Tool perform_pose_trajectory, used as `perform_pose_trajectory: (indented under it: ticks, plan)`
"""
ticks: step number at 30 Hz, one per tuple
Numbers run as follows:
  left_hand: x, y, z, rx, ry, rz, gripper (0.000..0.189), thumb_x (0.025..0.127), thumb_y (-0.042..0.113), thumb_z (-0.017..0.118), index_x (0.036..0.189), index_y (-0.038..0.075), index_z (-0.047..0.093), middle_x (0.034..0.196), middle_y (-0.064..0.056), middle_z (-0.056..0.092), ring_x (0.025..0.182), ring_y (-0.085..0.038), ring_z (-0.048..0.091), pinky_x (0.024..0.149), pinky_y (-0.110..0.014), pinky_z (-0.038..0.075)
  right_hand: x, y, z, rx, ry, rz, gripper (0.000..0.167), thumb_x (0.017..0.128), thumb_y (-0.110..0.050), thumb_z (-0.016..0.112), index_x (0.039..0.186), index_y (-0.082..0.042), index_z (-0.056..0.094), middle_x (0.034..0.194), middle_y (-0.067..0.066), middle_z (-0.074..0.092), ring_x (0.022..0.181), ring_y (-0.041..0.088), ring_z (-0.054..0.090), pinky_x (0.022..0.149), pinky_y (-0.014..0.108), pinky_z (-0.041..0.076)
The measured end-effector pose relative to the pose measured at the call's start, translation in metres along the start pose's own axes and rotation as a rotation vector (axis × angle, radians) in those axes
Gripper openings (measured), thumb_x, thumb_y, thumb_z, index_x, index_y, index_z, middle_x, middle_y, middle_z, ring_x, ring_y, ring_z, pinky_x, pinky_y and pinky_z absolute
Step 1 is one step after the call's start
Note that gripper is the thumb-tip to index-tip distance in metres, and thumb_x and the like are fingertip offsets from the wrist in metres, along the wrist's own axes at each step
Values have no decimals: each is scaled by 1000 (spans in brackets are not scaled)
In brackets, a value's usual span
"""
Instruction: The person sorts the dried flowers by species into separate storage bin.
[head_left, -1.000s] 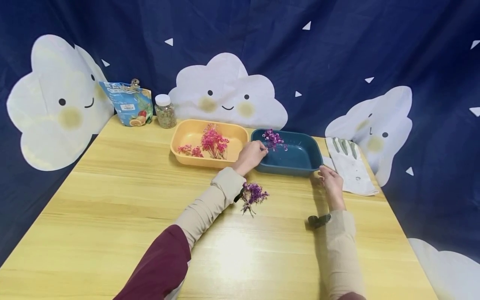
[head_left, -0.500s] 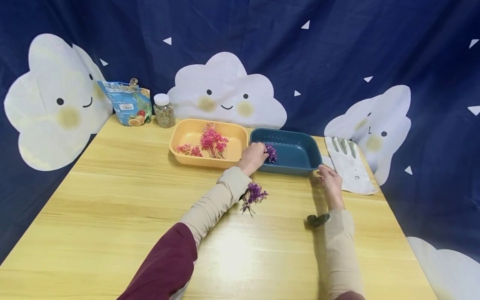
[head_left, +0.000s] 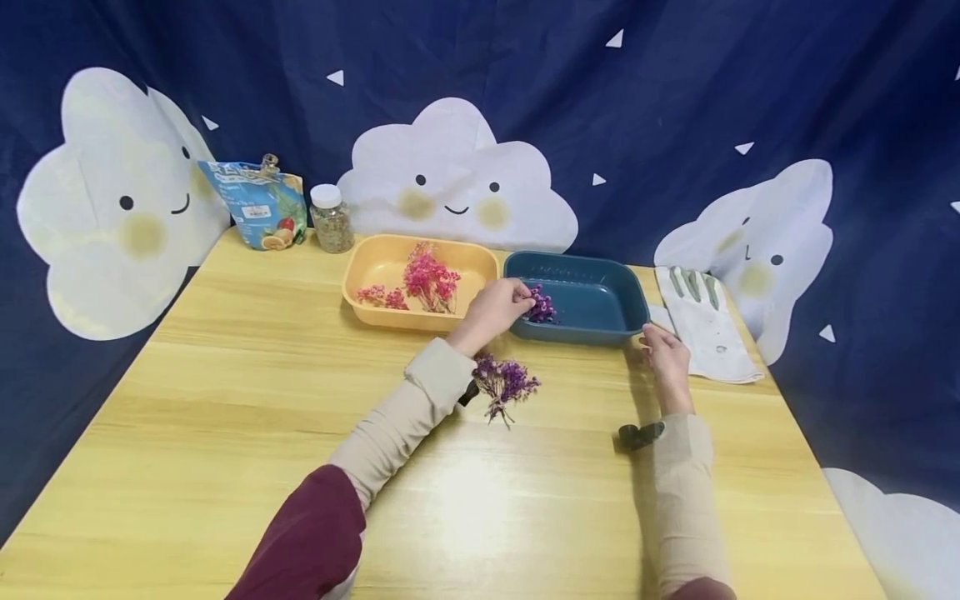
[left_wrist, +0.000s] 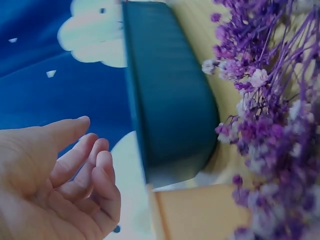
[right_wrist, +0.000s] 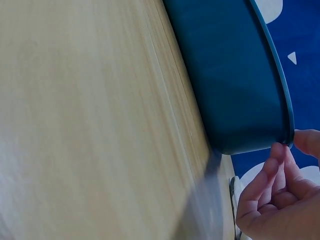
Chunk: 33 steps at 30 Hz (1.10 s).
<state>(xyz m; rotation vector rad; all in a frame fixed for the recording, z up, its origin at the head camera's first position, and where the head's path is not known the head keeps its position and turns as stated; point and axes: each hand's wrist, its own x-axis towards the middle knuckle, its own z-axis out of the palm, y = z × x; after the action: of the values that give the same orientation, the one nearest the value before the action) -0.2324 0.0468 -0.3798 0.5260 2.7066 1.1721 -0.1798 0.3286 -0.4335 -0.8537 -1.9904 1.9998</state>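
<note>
Left grip (head_left: 492, 313) eased leftward, loosely curled, holding nothing; right grip (head_left: 669, 357) pinches teal tray (head_left: 577, 334) at corner.

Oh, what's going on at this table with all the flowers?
A person is handling dried-looking flowers and trays. The right hand pinches the rim of a dark teal tray at its near right corner. The left hand, holding nothing, is at the tray's left end, beside purple flowers inside. Another purple bunch lies on the table, and pink flowers lie in the yellow tray.
</note>
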Motion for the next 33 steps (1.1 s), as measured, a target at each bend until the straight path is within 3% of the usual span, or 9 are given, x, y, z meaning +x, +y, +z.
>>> perform_pose_trajectory:
  ticks: [8, 12, 15, 19, 24, 26, 33]
  plan:
    - [-59, -11, -11, -109, 56, 58, 24, 94, 20, 60, 110, 4, 66, 103, -9, 68, 78, -18, 63, 74, -27, 53, 1, -3, -3, 18, 26, -6, 7, 92, -19, 63, 85, -17, 63, 65, -8, 61, 57, 4, 54, 51, 13, 43]
    - [-87, -20, 0, -109, 56, 56, 22, 93, 20, 61, 107, 4, 67, 99, -9, 69, 75, -16, 62, 72, -27, 53, -1, -4, -3, 24, 26, 1, 6, 93, -18, 61, 92, -13, 62, 65, -8, 60, 56, 4, 53, 50, 12, 43]
    - [-101, -25, 12, -84, 28, 47, 21, 91, 19, 63, 106, 5, 67, 97, -7, 69, 80, -17, 63, 76, -31, 53, -2, -6, -3, 30, 13, -1, 9, 94, -17, 60, 98, -9, 61, 67, -8, 59, 57, 3, 52, 51, 12, 42]
    - [-109, -30, 27, -3, -22, 56, 17, 88, 18, 68, 99, 5, 68, 86, -3, 66, 79, -16, 60, 73, -31, 51, -3, -7, -2, 42, 4, 9, 10, 94, -17, 60, 99, -8, 61, 67, -8, 59, 56, 2, 52, 50, 12, 42]
    - [-112, -42, 40, 81, -89, 55, 24, 83, 16, 72, 103, 4, 67, 86, -3, 65, 77, -16, 59, 68, -29, 50, -2, -4, 0, 33, -3, 13, 9, 94, -18, 60, 96, -10, 61, 66, -9, 58, 54, 2, 51, 49, 12, 41]
    - [-113, -44, 42, 100, -107, 56, 31, 81, 15, 73, 109, 3, 67, 88, -5, 66, 79, -17, 60, 69, -30, 51, -3, -3, 0, 35, -6, 10, 7, 94, -19, 59, 94, -11, 61, 66, -9, 58, 54, 2, 51, 49, 12, 40]
    - [-111, -44, 43, 132, -123, 66, 27, 80, 12, 73, 105, 3, 68, 79, -3, 63, 74, -16, 59, 72, -35, 54, -3, -2, 2, 55, -5, 14, 10, 94, -18, 60, 85, -14, 62, 66, -7, 58, 55, 4, 51, 49, 13, 41]
